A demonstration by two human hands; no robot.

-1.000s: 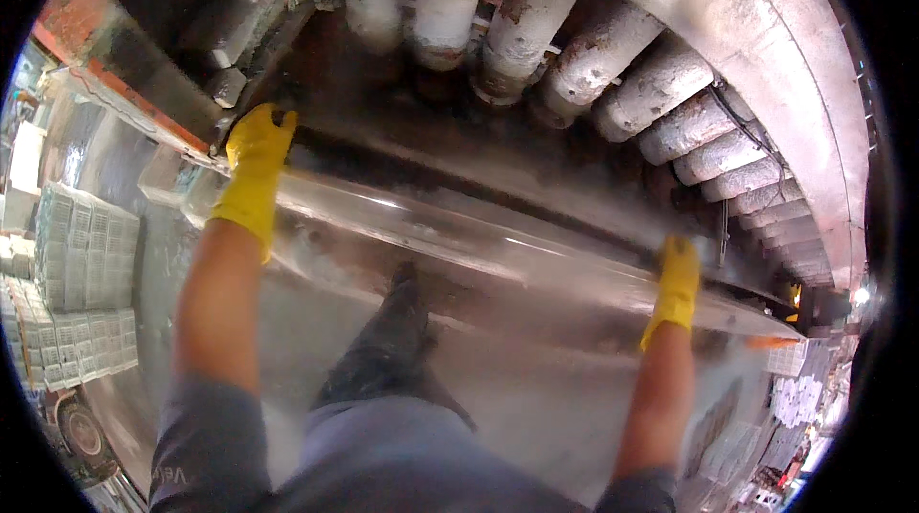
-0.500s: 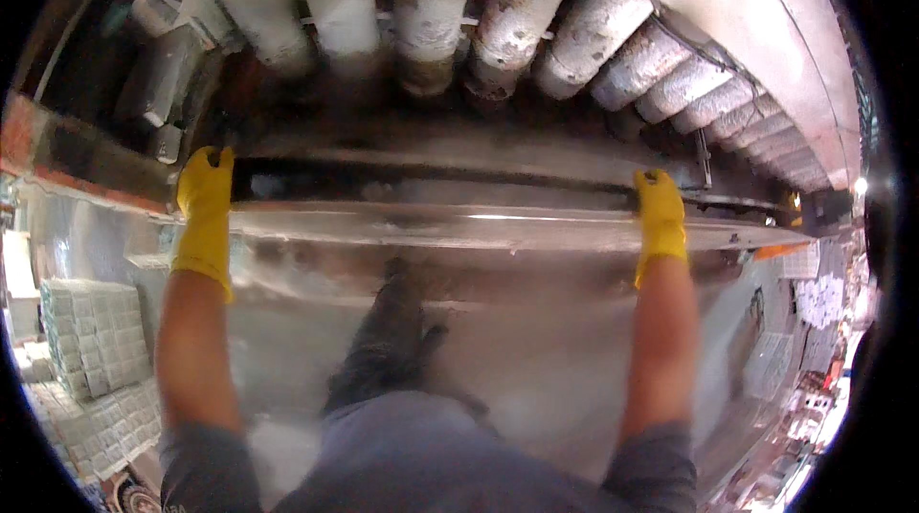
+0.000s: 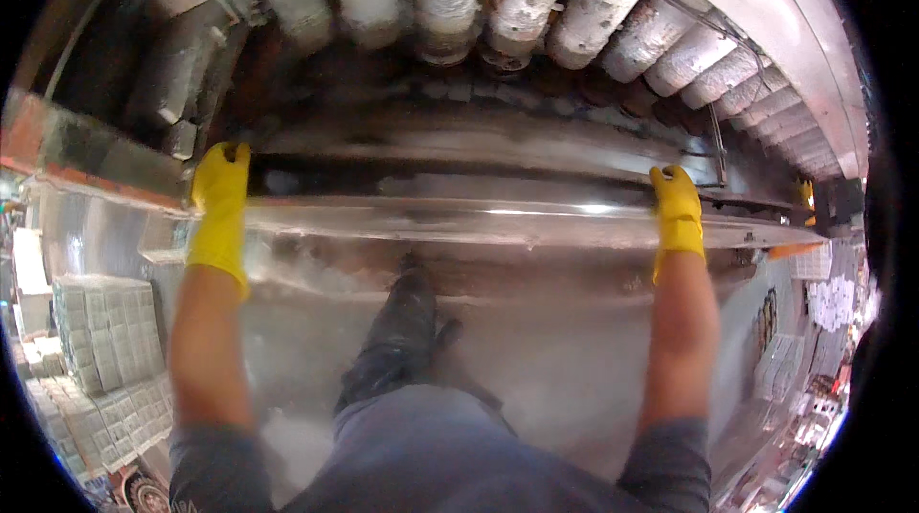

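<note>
Apart at metal ledge [image 3: 450,218], left hand [image 3: 220,178], right hand [image 3: 677,197], stacked crates [image 3: 110,331]

both arms are held out from the near edge toward the far side, spread wide and roughly parallel. the left hand [image 3: 221,178] and the right hand [image 3: 677,195] are covered by yellow gloves [image 3: 215,243], with fingers bent and knuckles turned far. the forearms [image 3: 209,350] are left bare below grey sleeves [image 3: 218,463]. the torso [image 3: 431,446] is seen near, between the arms, and a dark-trousered leg [image 3: 391,336] is placed beyond it.
</note>
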